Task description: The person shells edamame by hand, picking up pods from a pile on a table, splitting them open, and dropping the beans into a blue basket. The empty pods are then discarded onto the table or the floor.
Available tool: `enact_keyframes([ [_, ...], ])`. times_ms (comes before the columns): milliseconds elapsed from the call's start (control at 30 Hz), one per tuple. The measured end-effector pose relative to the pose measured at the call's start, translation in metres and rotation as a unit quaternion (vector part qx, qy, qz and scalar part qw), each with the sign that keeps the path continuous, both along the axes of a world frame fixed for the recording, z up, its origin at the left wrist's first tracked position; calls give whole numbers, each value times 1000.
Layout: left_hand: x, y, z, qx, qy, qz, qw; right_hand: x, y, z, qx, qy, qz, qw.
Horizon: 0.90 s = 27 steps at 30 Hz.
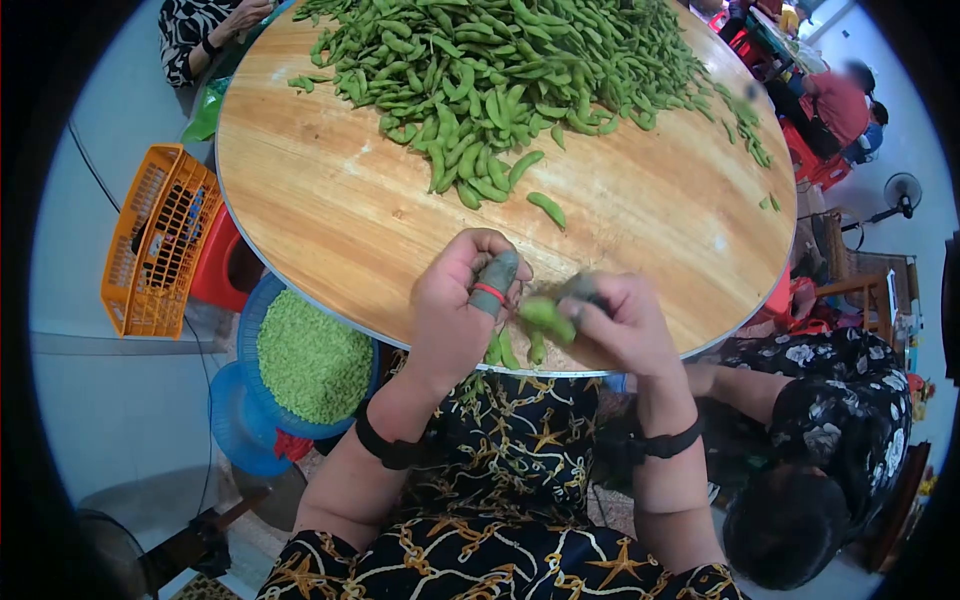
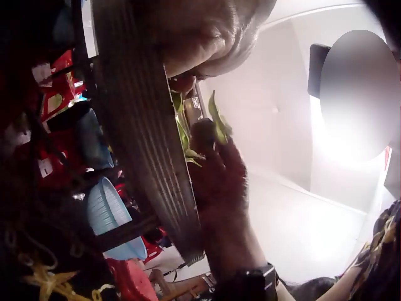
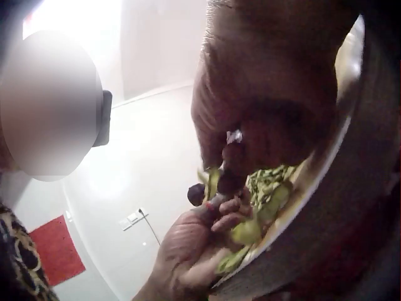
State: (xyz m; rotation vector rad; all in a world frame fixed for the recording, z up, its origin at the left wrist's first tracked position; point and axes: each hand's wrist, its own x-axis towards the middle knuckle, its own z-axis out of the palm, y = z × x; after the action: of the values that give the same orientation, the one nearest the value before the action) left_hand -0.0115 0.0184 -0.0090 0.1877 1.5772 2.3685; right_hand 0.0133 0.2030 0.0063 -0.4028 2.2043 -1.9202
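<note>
My right hand (image 1: pixel 622 318) pinches a green soybean pod (image 1: pixel 546 317) between thumb and fingers, close over the near edge of the round wooden table (image 1: pixel 330 180). Dark coverings sit on its fingertips. Just left of the pod is my left hand (image 1: pixel 452 305), fingers curled in and thumb lying along them. A grey cover (image 1: pixel 497 272) tied with a red band (image 1: pixel 488 292) wraps that thumb. No pod shows in the left hand; its palm is hidden. Below the hands, a few pods (image 1: pixel 507 348) lie at the table rim. One loose pod (image 1: pixel 547 209) lies beyond them.
A large heap of soybean pods (image 1: pixel 500 80) covers the table's far side. At lower left, shelled green beans (image 1: pixel 313 358) fill a blue basket (image 1: pixel 250 330), near an orange crate (image 1: pixel 150 240) and a red stool (image 1: pixel 222 262). Someone in a floral top (image 1: pixel 850 400) bends at the right.
</note>
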Motion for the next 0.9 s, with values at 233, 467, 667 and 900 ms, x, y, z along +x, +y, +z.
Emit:
enact_keyframes([
  [233,0,0,2,-47,37,20,998,-51,-19,24,350,94,-214,907],
  [467,3,3,-3,-227,194,58,953,-45,-14,-4,381,158,-163,896],
  [667,9,9,14,-290,269,30,918,-17,-8,3,-71,-198,-75,975],
  [900,4,9,4,-338,247,52,907,-13,-10,-7,-50,-81,-144,985],
])
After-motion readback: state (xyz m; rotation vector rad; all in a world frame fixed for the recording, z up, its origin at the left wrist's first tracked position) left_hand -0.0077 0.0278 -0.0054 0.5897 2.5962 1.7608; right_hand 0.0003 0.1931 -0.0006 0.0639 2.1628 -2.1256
